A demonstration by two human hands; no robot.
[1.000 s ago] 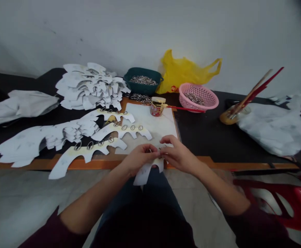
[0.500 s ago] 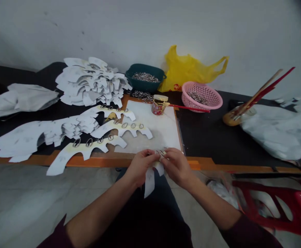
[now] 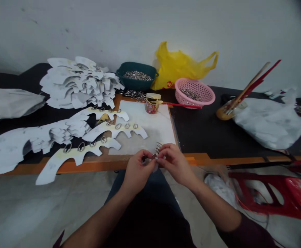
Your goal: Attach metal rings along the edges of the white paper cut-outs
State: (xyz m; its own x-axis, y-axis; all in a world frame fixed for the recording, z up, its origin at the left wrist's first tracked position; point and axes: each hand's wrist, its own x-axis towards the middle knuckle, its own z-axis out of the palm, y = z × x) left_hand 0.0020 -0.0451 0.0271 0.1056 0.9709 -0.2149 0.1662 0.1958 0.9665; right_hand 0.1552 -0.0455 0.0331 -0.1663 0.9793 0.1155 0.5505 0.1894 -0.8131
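Just past the table's front edge, my two hands meet over a white cut piece (image 3: 156, 167), mostly hidden by the fingers. My left hand (image 3: 139, 169) is closed on it with thumb and fingers pinched. My right hand (image 3: 174, 162) is also closed, its fingertips touching the left ones; several metal rings (image 3: 158, 147) stick up beside its fingers. On the left lie scalloped white pieces, the nearest (image 3: 76, 155) with oval metal rings along a yellowish glue band and its end overhanging the edge. A similar ringed piece (image 3: 140, 131) lies behind it.
A stack of white pieces (image 3: 59, 82), a green basin (image 3: 121, 77) of rings and a pink basket (image 3: 207, 98) stand at the back. A glue tub (image 3: 152, 107) with a red stick sits on a white sheet (image 3: 163, 127). A plastic bag (image 3: 269, 124) lies right, above a red stool (image 3: 256, 199).
My hands have drawn closer together and the white piece has turned, so its hanging end no longer shows. Rings now stand higher by my right fingers. The view has shifted slightly.
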